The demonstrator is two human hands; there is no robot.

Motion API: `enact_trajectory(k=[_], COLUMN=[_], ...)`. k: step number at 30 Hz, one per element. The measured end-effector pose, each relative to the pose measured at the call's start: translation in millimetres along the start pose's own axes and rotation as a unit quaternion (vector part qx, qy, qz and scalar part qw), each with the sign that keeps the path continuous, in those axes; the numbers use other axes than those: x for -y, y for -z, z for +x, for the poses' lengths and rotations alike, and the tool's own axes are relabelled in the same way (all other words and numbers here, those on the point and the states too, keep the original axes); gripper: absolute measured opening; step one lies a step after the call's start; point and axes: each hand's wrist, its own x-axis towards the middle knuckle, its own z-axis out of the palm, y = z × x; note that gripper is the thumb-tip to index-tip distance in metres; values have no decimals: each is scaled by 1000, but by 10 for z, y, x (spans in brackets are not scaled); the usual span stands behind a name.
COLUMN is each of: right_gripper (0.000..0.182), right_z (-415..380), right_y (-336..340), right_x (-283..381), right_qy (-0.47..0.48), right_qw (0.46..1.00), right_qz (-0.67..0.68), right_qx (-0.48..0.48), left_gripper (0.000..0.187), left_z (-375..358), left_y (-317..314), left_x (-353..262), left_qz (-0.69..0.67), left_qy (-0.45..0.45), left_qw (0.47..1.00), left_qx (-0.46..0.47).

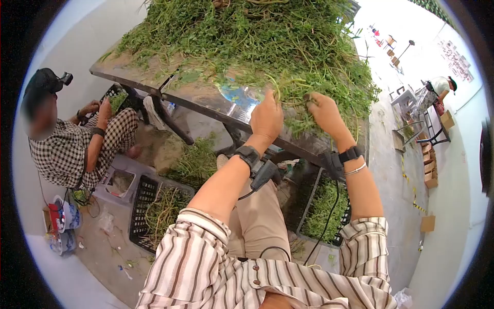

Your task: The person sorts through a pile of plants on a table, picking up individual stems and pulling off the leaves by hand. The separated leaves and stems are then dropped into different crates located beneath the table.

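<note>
Worn table (pixel 206 98) bears heap of green stems (pixel 247 46). Black basket (pixel 141 216) below, left. Left hand (pixel 267 119) pinches thin stems (pixel 278 86) over table edge. Right hand (pixel 326 116) curls fingers beside heap; whether they grip anything, cannot tell.

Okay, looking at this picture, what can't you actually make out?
All in the head view:
- How many stems the left hand pinches: hidden by its own fingers.
- The far side of the heap of greens: cut off by the top edge.
- Wall writing at right: too small to read.
- Bottom of the basket near the right forearm: covered by leaves.
</note>
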Motion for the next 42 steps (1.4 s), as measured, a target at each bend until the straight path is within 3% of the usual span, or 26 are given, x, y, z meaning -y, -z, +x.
enact_trajectory(k=[2,8,12,14,15,16,17,18,19,23,25,27,29,31,33,36,42], right_gripper=[24,15,16,19,19,21,23,23,23,24,25,26,26,20,18,8,13], right_z=[-15,-17,78,148,181,213,242,257,280,244,298,312,389,438,504,486,407], right_y=[-150,-147,-43,-54,-20,26,65,110,132,108,42,-96,-262,-301,-350,-359,-138], right_x=[-56,18,-50,-148,-136,-122,-110,-120,-127,-22,29,9,-114,-71,-91,-60,26], right_qy=[103,96,71,75,75,-42,-155,-181,-178,-88,-35,-24,55,53,101,126,156], right_qw=[989,980,989,979,979,986,951,912,913,969,999,999,998,998,976,975,972], right_qz=[-94,-165,-120,-91,-91,79,245,352,351,211,37,29,-2,-29,-191,-180,-167], right_qx=[-50,-59,-59,-166,-166,-138,-104,-104,-103,-93,-6,-12,-6,-8,13,-35,-48], left_gripper=[16,15,15,14,14,14,13,13,13,14,14,14,14,14,13,13,13], left_z=[-2,-10,16,9,3,-7,-3,4,10,2,-3,-5,3,0,9,19,-12], left_y=[-20,-20,1,8,14,23,32,22,11,9,34,28,-7,-1,-4,-13,-8], left_x=[25,44,28,14,8,-1,-5,12,32,49,28,29,63,66,66,54,66], left_qz=[-25,-23,-38,-7,-7,-7,-7,-7,-8,-25,-29,-33,-28,-28,-29,-24,-29], left_qy=[-19,-59,-64,-68,-68,-60,-51,-51,-61,-90,-83,-75,-92,-98,-107,-104,-112], left_qw=[999,997,996,997,997,998,998,998,997,995,996,996,994,994,992,993,991], left_qx=[-21,-54,-42,-33,-33,-37,-42,-44,-43,-37,-29,-24,-45,-50,-56,-56,-61])
